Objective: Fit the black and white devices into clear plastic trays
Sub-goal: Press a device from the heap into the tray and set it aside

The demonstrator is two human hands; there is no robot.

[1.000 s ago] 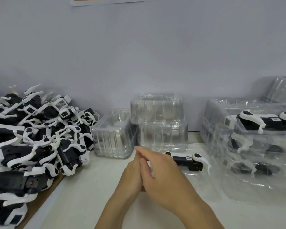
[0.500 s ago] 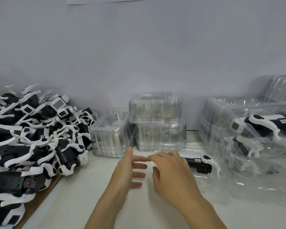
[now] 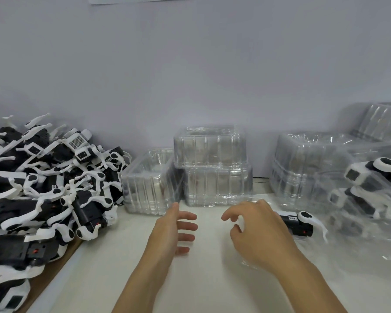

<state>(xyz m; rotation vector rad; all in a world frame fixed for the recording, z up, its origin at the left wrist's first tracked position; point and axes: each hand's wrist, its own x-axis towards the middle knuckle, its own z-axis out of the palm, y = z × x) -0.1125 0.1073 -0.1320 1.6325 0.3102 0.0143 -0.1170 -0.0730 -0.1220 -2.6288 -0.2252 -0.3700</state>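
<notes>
Both hands empty above the white table, with much packing left to do.

The left hand [image 3: 174, 231] hovers with fingers spread and holds nothing; the right hand [image 3: 257, 236] is loosely curled, also empty, just beside one black and white device [image 3: 299, 223] that seems to lie in a flat clear plastic tray [image 3: 307, 258] on the white table [image 3: 203, 290]. At the right, a few packed devices [image 3: 370, 177] show inside clear wrapping and trays. At the left, a big heap of loose black and white devices [image 3: 43, 188] waits, well apart from the hands. Against the wall stand empty clear plastic trays [image 3: 212, 168], stacked in piles. I judge that only a small part is done: most devices are not yet fitted, and many trays are unused.
</notes>
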